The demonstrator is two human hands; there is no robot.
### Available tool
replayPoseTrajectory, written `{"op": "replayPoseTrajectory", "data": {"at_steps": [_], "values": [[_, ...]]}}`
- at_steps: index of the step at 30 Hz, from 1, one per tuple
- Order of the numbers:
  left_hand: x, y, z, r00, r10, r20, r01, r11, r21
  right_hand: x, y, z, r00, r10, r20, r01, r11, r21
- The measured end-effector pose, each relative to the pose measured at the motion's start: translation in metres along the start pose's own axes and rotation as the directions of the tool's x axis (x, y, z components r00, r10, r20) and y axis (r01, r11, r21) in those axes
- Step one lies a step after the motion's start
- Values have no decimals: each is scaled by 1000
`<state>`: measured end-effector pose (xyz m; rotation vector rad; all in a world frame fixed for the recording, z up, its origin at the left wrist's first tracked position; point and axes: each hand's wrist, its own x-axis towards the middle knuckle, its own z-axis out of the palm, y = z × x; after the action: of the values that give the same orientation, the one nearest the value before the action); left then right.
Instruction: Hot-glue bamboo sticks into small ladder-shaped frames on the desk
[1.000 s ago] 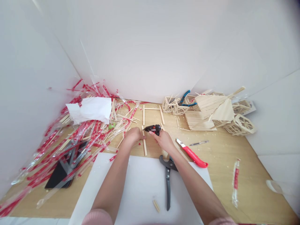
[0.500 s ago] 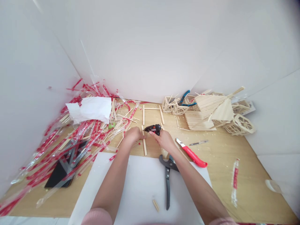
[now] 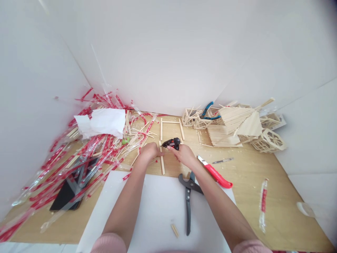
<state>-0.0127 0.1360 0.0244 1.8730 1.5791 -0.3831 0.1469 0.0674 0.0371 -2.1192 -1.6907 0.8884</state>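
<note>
My right hand (image 3: 184, 155) is closed round a small black glue gun (image 3: 171, 143) with red markings, its nozzle pointing left at the top of a pale wooden stick (image 3: 162, 162) lying on the wooden table (image 3: 244, 175). My left hand (image 3: 149, 152) rests with curled fingers on the left side of that stick, pinning it down. A frame of three sticks (image 3: 171, 127) lies just beyond the glue gun.
Black-handled cutters (image 3: 187, 200) lie on a white sheet (image 3: 155, 211) under my right forearm. A red utility knife (image 3: 215, 173) lies to the right. Finished stick models (image 3: 242, 126) stand at the back right. Red-and-clear wrappers and loose sticks (image 3: 86, 154) cover the left side.
</note>
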Motion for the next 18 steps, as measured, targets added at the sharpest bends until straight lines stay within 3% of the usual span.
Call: {"op": "replayPoseTrajectory", "data": {"at_steps": [11,18], "values": [[4,-4,3,1000,15,-4,-15,1000,-11,10,0,-8,996,-4,86,1,1000,29],[5,-5,3,1000,23,8,-23,1000,-18,14,-15,-15,986,5,165,8,997,-77]]}}
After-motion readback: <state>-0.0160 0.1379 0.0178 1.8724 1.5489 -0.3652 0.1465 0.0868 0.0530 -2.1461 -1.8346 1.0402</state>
